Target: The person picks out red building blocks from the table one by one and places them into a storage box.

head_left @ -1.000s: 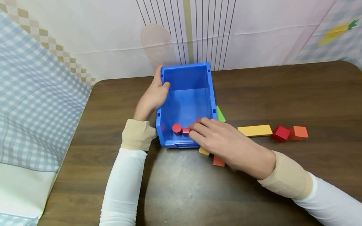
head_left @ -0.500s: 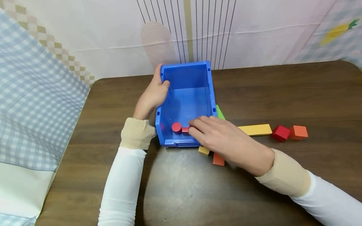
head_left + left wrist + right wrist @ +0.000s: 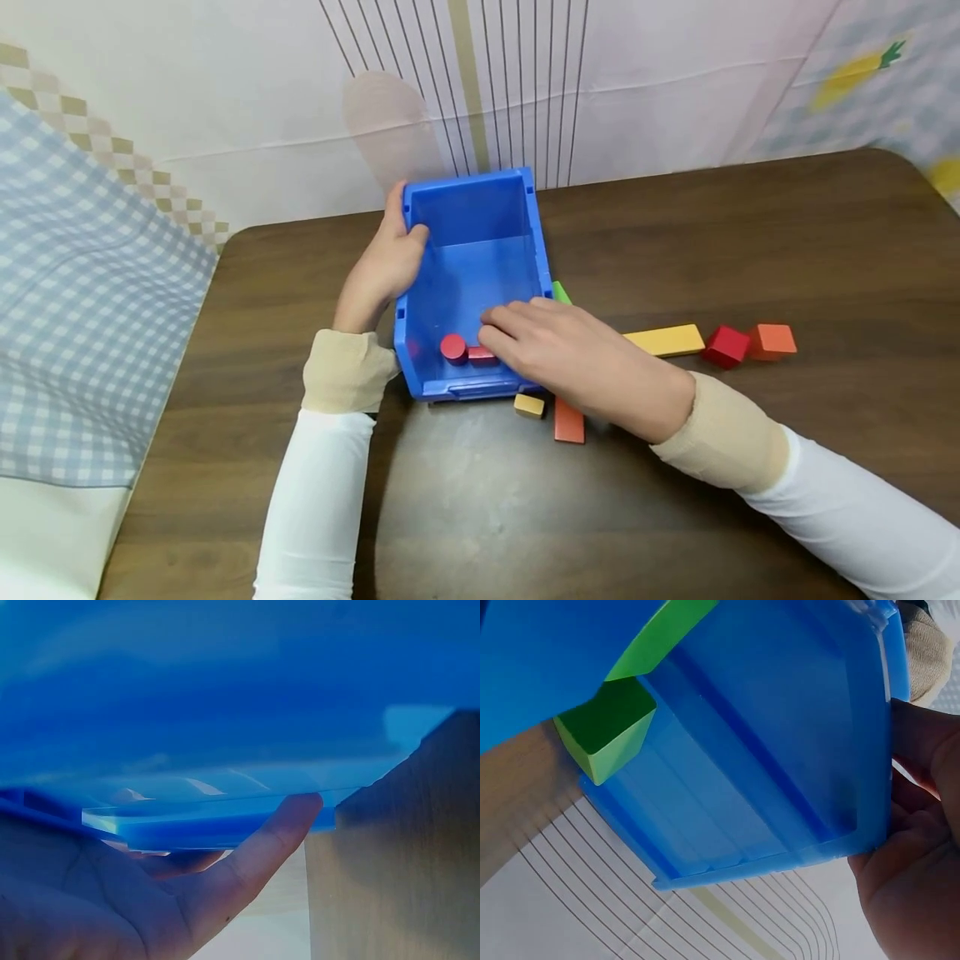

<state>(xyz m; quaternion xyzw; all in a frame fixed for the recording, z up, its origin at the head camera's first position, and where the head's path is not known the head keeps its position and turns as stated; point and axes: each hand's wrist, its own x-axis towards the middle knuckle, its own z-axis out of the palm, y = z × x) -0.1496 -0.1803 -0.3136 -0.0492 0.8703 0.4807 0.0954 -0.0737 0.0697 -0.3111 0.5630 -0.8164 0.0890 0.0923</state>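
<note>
A blue plastic bin (image 3: 480, 271) stands on the brown table with its low lip towards me. My left hand (image 3: 382, 262) grips its left wall, thumb over the rim; in the left wrist view a finger (image 3: 259, 859) reaches along the blue plastic. My right hand (image 3: 555, 346) holds the right wall near the front, its fingers bent over the rim into the bin, thumb hidden from above. Close by those fingers inside lie a red cylinder (image 3: 453, 348) and a red block (image 3: 482, 357). A green block (image 3: 607, 735) is beside the bin's outer wall.
Right of the bin lie a long yellow block (image 3: 666, 341), a dark red cube (image 3: 727, 347) and an orange cube (image 3: 772, 342). Before it are a small yellow block (image 3: 529, 406) and an orange block (image 3: 569, 421). A printed cloth (image 3: 262, 100) hangs behind the table (image 3: 750, 233).
The head view has shifted a little. The bin has moved slightly away to the left, showing more of the small yellow block. The right fingers cover less of the red block.
</note>
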